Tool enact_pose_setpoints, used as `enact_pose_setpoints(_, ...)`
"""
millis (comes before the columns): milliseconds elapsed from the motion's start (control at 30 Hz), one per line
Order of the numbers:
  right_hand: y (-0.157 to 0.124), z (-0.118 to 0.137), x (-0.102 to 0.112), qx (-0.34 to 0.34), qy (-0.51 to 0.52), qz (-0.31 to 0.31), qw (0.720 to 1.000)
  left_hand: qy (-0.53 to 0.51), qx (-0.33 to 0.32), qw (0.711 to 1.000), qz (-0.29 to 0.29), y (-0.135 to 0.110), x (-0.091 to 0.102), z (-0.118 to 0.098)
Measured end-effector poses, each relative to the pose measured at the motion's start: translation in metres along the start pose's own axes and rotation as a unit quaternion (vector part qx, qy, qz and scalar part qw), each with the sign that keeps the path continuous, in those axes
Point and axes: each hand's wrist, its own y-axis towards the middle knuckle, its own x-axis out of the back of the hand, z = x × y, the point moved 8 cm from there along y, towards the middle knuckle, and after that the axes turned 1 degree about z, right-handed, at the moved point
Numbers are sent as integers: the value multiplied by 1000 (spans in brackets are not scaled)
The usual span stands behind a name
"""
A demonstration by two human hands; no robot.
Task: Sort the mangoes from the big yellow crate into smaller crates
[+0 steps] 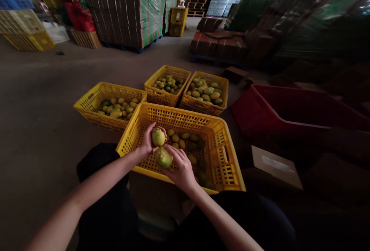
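Observation:
My left hand (pixel 148 140) is closed around a yellow-green papaya (pixel 158 137), its rounded end turned up toward me. Just below it, my right hand (pixel 182 169) grips a greener papaya (pixel 164 158) with fingers over its side. Both fruits are held close together above a large yellow plastic crate (pixel 176 113) in front of my knees. More papayas (pixel 181 144) lie in the right half of that crate, partly hidden by my right hand and in shadow. Bare mesh floor shows in its left part.
Behind stand three yellow crates of fruit: a left one (pixel 100 89), a middle one (pixel 160 97) and a right one (pixel 202 108). A red tub (pixel 245 108) and a cardboard box (pixel 276 164) are at my right. Wrapped pallet stacks (pixel 121 8) rise farther back.

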Motion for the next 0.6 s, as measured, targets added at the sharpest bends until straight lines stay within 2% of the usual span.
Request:
enact_pose_setpoints(100,1,-15,16,-78,32,-49,995,98,-102,990,22,-6,-9,-24)
enact_pose_setpoints(200,2,-27,29,-133,46,-88,986,180,-170,968,34,-19,-18,-32)
enact_pose_setpoints(367,1,-32,30,-136,32,-101,985,234,-189,953,47,-29,-19,-22)
enact_pose_setpoints(500,0,-30,26,-112,16,-95,989,211,-206,953,71,-29,-20,-20)
enact_pose_setpoints(600,0,-29,26,-102,14,-92,990,191,-192,960,74,-27,-21,-21)
